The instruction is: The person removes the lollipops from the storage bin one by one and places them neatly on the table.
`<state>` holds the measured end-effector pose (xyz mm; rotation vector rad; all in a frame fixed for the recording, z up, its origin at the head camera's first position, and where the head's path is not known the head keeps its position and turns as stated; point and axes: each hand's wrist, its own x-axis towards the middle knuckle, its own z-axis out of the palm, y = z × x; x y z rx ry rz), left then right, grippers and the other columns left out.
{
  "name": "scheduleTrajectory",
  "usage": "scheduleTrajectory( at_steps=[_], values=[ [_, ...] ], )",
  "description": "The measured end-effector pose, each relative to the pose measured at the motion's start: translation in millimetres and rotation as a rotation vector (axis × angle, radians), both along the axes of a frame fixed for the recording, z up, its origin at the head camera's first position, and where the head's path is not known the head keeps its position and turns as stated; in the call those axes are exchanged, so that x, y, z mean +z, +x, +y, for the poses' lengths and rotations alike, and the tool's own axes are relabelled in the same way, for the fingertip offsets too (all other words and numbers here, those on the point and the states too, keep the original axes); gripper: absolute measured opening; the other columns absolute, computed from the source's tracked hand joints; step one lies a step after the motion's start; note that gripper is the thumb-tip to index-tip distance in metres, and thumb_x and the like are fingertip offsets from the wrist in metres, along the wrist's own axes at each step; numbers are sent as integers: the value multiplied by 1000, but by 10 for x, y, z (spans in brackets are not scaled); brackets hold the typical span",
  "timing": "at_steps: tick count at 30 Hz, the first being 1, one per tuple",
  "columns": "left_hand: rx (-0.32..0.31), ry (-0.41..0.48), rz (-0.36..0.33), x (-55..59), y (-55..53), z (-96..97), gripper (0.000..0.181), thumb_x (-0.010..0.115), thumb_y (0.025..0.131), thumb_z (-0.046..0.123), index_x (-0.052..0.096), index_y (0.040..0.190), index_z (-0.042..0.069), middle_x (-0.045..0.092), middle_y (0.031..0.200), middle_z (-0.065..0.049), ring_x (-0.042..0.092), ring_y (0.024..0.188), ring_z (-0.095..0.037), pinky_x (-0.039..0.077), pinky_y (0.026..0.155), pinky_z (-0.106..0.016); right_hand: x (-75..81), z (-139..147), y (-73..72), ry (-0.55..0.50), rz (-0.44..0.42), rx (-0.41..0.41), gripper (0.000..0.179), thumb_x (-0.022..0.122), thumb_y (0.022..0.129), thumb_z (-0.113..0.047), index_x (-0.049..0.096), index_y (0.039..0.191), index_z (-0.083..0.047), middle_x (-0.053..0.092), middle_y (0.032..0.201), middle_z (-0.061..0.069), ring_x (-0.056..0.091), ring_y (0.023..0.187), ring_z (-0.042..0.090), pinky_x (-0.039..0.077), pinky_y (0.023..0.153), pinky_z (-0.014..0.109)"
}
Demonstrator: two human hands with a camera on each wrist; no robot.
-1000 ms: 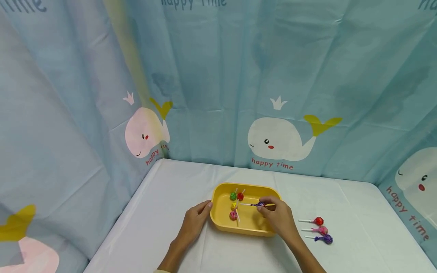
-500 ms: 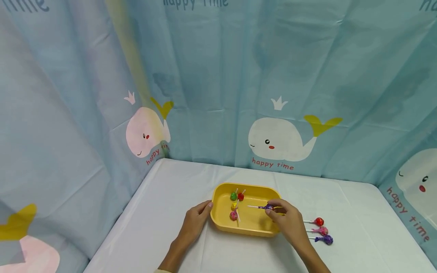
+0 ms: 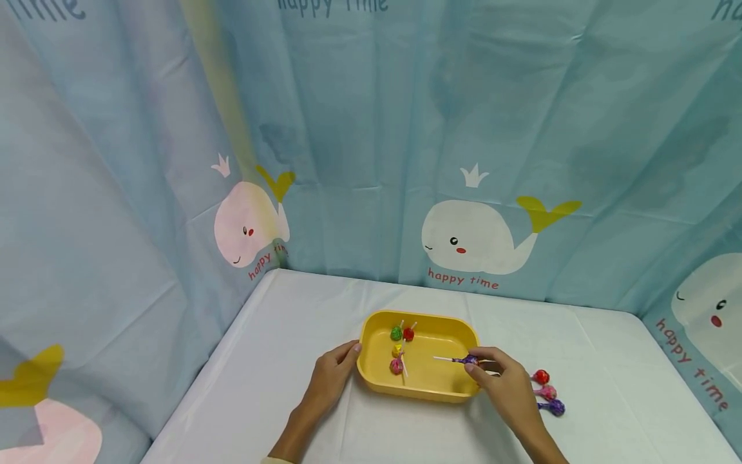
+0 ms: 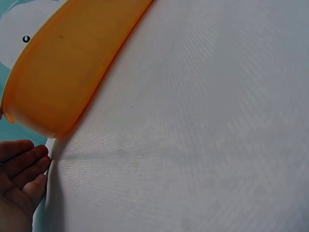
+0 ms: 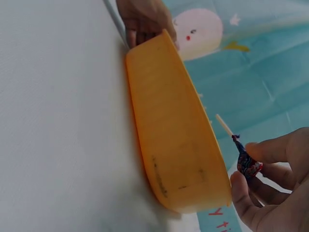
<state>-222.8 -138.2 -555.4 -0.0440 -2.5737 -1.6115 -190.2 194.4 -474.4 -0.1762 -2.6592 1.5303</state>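
Observation:
My right hand (image 3: 507, 383) pinches a purple-wrapped lollipop (image 3: 466, 360) by its candy end, over the right end of a yellow tray (image 3: 417, 390). Its white stick points left. In the right wrist view, thumb and fingers close on the dark wrapper of this lollipop (image 5: 246, 162), just beyond the tray's rim. At the tray's left end my left hand (image 3: 332, 377) holds the rim, thumb at the edge and fingers outside. Inside the tray lie a green lollipop (image 3: 397, 333), a red one (image 3: 408, 334), a yellow one (image 3: 397, 350) and a pink one (image 3: 397, 366), all toward the left.
Right of the tray, on the white tablecloth (image 3: 301, 309), lie a red lollipop (image 3: 542, 376), a pink lollipop (image 3: 547, 392) and a purple lollipop (image 3: 554, 406), their sticks partly behind my right hand. A blue whale-print curtain (image 3: 359, 225) stands along the back and sides.
My right hand has moved right and slightly nearer with the purple lollipop, from mid-tray to its right end, now covering the sticks of the lollipops on the cloth. The left hand stays put.

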Motion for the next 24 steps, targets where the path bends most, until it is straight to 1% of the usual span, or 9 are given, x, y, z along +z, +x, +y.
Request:
scheduleTrajectory(
  at_steps=[3, 8, 15, 18, 24],
  values=[
    [-1, 2, 1, 3, 5, -1, 58, 55, 108, 56, 70, 140, 10, 70, 141, -6, 60, 140, -32, 46, 119, -53, -14, 38, 28, -6, -20, -8, 31, 81, 97, -23, 76, 124, -9, 74, 125, 10, 71, 109, 25, 63, 77, 21],
    [1, 5, 2, 1, 13, 0, 60, 54, 108, 56, 70, 141, 8, 69, 142, -7, 59, 140, -33, 45, 119, -53, -26, 102, 67, 0, -63, -20, 37, 81, 97, -28, 75, 128, -9, 73, 128, 11, 70, 112, 26, 64, 79, 23],
    [3, -1, -2, -14, 11, 6, 59, 54, 108, 56, 70, 141, 9, 69, 142, -6, 59, 140, -32, 45, 120, -53, -56, 223, 129, -1, -77, -40, 39, 82, 96, -30, 74, 128, -10, 73, 130, 9, 69, 114, 23, 60, 79, 18],
    [4, -4, 3, -14, 9, 6, 59, 54, 108, 56, 70, 140, 10, 69, 141, -6, 59, 140, -32, 46, 119, -53, -72, 290, 159, 4, -82, -44, 39, 82, 96, -30, 74, 129, -10, 73, 129, 9, 70, 114, 23, 60, 79, 18],
    [6, -8, 8, -8, 9, 6, 58, 55, 108, 56, 71, 140, 10, 70, 141, -6, 60, 139, -32, 46, 119, -53, -85, 412, 226, 20, -126, -84, 43, 82, 96, -33, 72, 132, -11, 72, 130, 9, 71, 112, 22, 63, 80, 22]
  ],
)
